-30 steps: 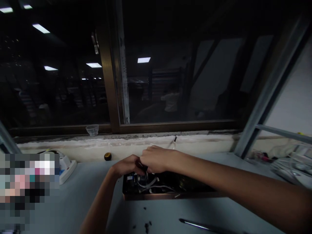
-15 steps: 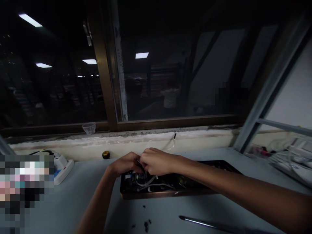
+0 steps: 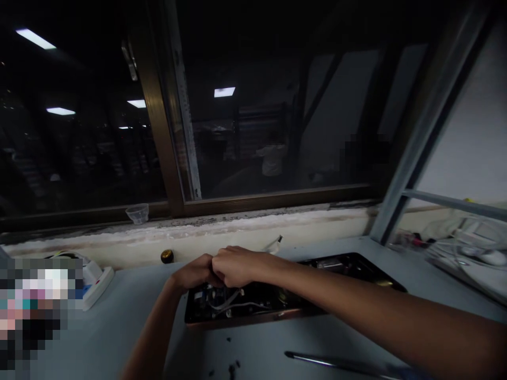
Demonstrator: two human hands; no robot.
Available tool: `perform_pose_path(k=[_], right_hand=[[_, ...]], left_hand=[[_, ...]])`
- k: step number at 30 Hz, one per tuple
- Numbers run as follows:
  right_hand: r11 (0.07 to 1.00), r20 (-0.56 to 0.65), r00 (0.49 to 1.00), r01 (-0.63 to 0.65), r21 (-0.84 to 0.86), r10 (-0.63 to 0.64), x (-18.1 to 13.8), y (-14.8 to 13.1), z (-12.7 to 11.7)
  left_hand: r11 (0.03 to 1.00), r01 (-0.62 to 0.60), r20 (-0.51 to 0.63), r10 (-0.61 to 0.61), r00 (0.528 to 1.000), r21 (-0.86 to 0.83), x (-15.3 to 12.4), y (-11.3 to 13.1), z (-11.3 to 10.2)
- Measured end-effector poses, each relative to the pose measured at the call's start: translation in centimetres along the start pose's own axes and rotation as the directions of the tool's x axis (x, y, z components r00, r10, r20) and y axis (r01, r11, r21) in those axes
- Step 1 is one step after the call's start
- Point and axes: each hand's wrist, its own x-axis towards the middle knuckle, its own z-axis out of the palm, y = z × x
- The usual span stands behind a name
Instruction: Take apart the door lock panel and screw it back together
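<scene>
A long black casing (image 3: pixel 253 315) with a copper-coloured side lies open on the table, wires and circuit parts showing inside. Over its left end, my left hand (image 3: pixel 198 272) is closed, fingers bent down into the casing. My right hand (image 3: pixel 235 265) is also closed and pressed against the left one; its forearm crosses the casing. Whatever the fingertips pinch is hidden behind the knuckles. White wires (image 3: pixel 229 305) curve out below the hands. A cable with a dark plug (image 3: pixel 279 239) sticks up behind the right wrist.
Several small dark screws (image 3: pixel 232 368) and a screwdriver (image 3: pixel 317 361) lie in front of the casing. A white power strip (image 3: pixel 99 289) is at left, a gold-and-black knob (image 3: pixel 167 256) by the wall. A clear plastic cup (image 3: pixel 137 213) stands on the sill. Tangled cables (image 3: pixel 467 253) sit right.
The view has shifted slightly, moving most things left. Both hands stay together over the casing's left end. The plugged cable behind the right wrist now sits lower.
</scene>
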Motion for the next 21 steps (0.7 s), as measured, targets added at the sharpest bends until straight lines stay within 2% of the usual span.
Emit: perform_pose_path(k=[5,8,10,13,16,18,19,21], right_hand=[[0.995,0.171,0.983,0.046,0.084,-0.06,-2.2,2.6,-2.4],[0.993,0.153,0.987,0.036,0.114,-0.054,-3.9,4.4,-2.6],[0.995,0.091,0.996,0.013,0.102,-0.023,-4.8,5.6,-2.3],[0.996,-0.013,0.998,-0.054,0.077,0.056,-6.6,7.4,-1.8],[0.985,-0.166,0.972,-0.156,0.079,0.167,-10.5,8.0,-1.0],[0.97,-0.302,0.922,-0.224,0.097,0.243,-14.7,6.9,0.9],[0.964,-0.396,0.879,-0.224,0.145,0.264,-17.0,5.7,2.4],[0.932,-0.489,0.795,-0.275,0.236,0.359,-21.3,2.6,6.0]], left_hand=[[0.999,0.024,0.08,-0.021,0.997,-0.04,-0.3,1.0,0.0],[0.994,0.094,0.066,-0.091,0.994,-0.053,-0.6,1.8,0.1],[0.991,0.121,0.059,-0.117,0.991,-0.059,-0.8,1.9,0.2],[0.995,0.096,0.069,-0.094,0.993,-0.029,-1.0,1.9,0.2],[0.995,0.054,0.044,-0.058,0.997,0.09,-1.5,2.1,0.2],[0.976,0.05,0.019,-0.055,0.998,0.213,-1.8,2.5,0.3],[0.96,0.049,0.011,-0.054,0.998,0.276,-2.0,2.7,0.3],[0.924,0.038,-0.002,-0.041,0.999,0.381,-2.3,3.3,0.2]])
